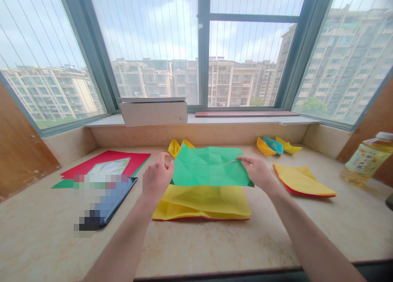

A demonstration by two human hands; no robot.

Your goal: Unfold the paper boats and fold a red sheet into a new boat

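Note:
A creased sheet of green paper (208, 167) is held up between my two hands, above a stack of yellow paper (202, 202) with a red edge showing underneath. My left hand (158, 173) is closed at the sheet's left edge, thumb and fingers pinched on it. At the right edge, my right hand (253, 169) grips the paper between thumb and fingers. A light line, like a slit or folded edge, runs across the sheet near the right fingers. Behind the green paper, partly hidden, sits a yellow folded paper boat (174, 147).
Several paper boats (270, 146) stand at the back right. Nearby lies a yellow and red paper stack (303, 180), with a drink bottle (365, 159) beyond it. Red paper (139, 159) and a phone (118, 202) lie left. A white box (153, 113) rests on the sill.

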